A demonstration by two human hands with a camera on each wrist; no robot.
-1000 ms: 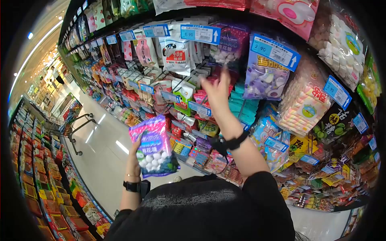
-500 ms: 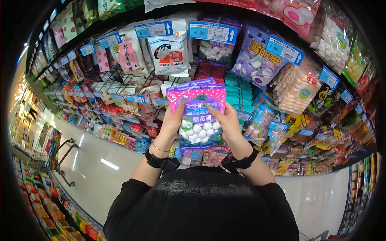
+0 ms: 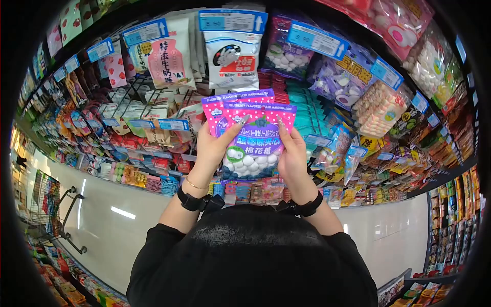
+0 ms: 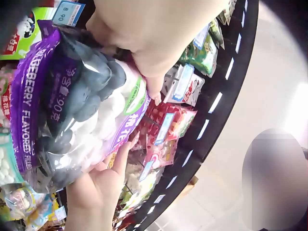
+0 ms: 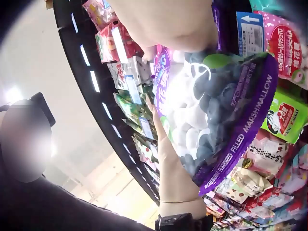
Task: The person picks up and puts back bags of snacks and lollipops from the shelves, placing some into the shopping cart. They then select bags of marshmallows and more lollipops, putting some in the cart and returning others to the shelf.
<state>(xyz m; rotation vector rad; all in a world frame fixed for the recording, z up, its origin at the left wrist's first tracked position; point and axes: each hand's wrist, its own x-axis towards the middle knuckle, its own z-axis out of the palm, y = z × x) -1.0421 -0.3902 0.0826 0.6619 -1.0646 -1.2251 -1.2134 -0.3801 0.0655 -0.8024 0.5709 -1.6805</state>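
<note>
In the head view, two pink and purple bags of blueberry marshmallows are held up in front of the chest. The front bag faces the person, white and blue sweets showing through its clear lower part. Behind it the rear bag sticks out at the top left, its lower part hidden. My left hand grips the left side of both bags, thumb across the front. On the right edge, my right hand holds the front bag with its thumb on the printed face.
Facing the person are racks of hanging sweets, with a White Rabbit bag and a similar marshmallow bag under price tags. A shopping cart stands at the left on the pale aisle floor. More shelves stand at the right.
My right hand came down from the rack to the bags, and both hands now hold them. Since half a second ago, the rear bag shows more at the left, and the view has shifted.
</note>
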